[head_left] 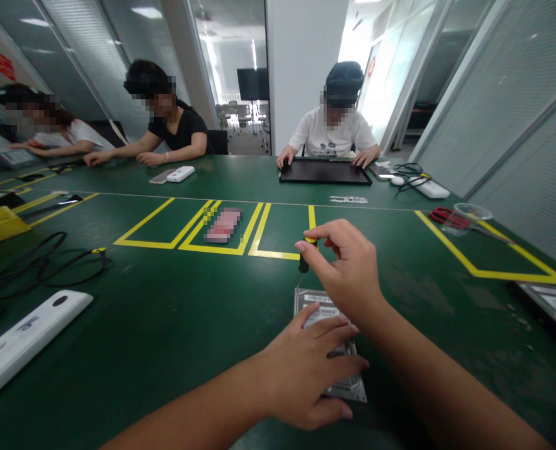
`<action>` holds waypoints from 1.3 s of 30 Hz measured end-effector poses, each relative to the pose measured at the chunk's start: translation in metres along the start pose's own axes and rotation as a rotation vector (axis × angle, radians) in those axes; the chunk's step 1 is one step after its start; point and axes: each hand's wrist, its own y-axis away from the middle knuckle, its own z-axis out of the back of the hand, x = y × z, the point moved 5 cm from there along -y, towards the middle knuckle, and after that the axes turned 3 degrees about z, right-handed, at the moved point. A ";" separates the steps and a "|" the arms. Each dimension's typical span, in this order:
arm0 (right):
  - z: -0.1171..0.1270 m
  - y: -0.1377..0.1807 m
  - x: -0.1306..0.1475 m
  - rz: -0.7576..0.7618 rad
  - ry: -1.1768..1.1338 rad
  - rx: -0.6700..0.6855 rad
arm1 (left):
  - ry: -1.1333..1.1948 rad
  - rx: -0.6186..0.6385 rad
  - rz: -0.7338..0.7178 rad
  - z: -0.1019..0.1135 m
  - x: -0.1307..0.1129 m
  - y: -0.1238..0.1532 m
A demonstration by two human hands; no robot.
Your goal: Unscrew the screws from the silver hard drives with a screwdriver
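A silver hard drive (316, 304) lies flat on the green table (179, 325) close in front of me. My left hand (306, 369) rests on top of the drive, fingers spread flat across it. My right hand (348, 269) pinches the yellow-and-black handle of a small screwdriver (304, 256), held upright with its tip down at the drive's far left corner.
A white power strip (24, 340) and black cables (38, 265) lie at the left. Yellow tape boxes (221, 244) mark the table's middle. Red scissors (449, 216) and a plastic cup (470, 215) are at the right. Three people sit at the far side.
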 end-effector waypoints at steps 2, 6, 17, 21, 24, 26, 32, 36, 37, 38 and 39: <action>0.000 0.001 0.000 -0.010 0.006 0.009 | 0.002 0.001 0.000 0.000 0.000 0.000; -0.002 0.002 0.001 -0.031 0.003 0.031 | 0.003 0.006 -0.002 0.000 0.001 0.000; 0.002 -0.002 0.002 0.017 0.032 0.005 | -0.005 0.030 0.000 0.001 0.000 0.000; 0.000 -0.001 0.003 0.023 0.007 0.020 | -0.017 0.021 0.001 0.001 0.000 0.001; -0.002 -0.001 0.004 0.033 -0.036 0.025 | -0.031 0.011 0.003 0.001 0.000 0.001; -0.002 -0.001 0.003 0.027 -0.027 0.024 | -0.036 0.006 0.001 0.001 0.000 0.000; 0.003 -0.001 0.003 0.033 0.038 -0.004 | -0.033 0.011 -0.004 0.001 0.000 0.000; 0.002 -0.001 0.003 0.023 0.043 0.016 | -0.041 0.006 -0.006 0.000 0.000 0.000; 0.002 -0.001 0.004 0.035 0.034 0.019 | -0.042 0.007 -0.005 0.000 0.000 0.000; 0.001 0.000 0.004 0.046 0.018 0.018 | -0.043 0.010 -0.006 0.000 0.000 0.000; 0.001 0.000 0.004 0.053 0.000 0.015 | -0.044 0.011 -0.006 0.000 0.000 0.000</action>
